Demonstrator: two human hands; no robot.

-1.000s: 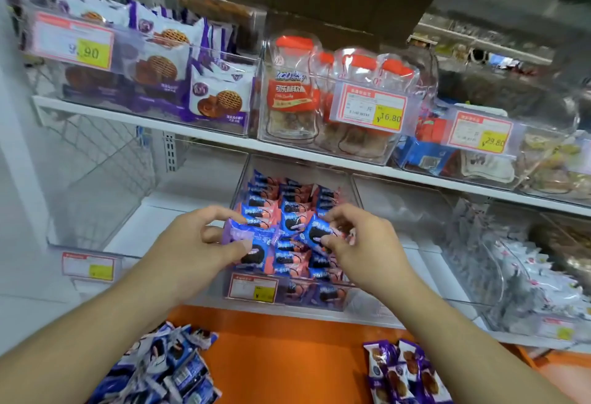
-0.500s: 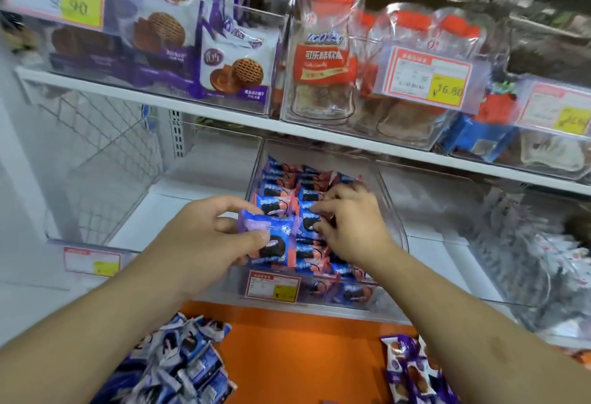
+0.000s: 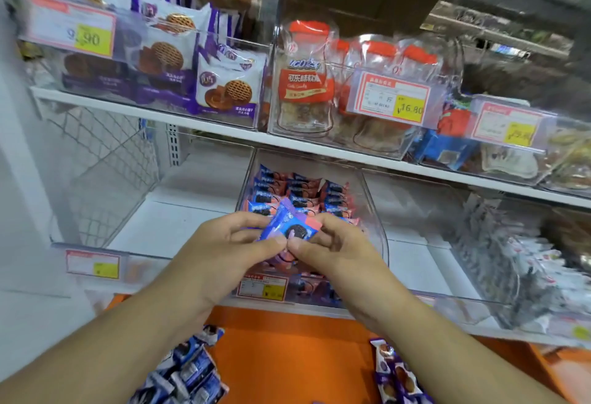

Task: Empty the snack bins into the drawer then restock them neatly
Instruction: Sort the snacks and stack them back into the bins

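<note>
Change: right hand [image 3: 332,253] has left the bin [image 3: 374,211], joining left hand [image 3: 224,253] on the cookie packet [image 3: 289,227].
Hands: both pinch it.
Meaning: restocking continues.

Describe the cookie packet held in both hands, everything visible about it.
The cookie packet is a small glossy wrapper, blue on its left part, pink and purple toward the right, with a dark round sandwich cookie printed on the front. It looks like thin crinkly plastic film, and seems sealed. It is held tilted, above the front of the clear bin of matching packets on the lower shelf. The left hand pinches its left end, the right hand its right end; the thumbs nearly meet under it.
</note>
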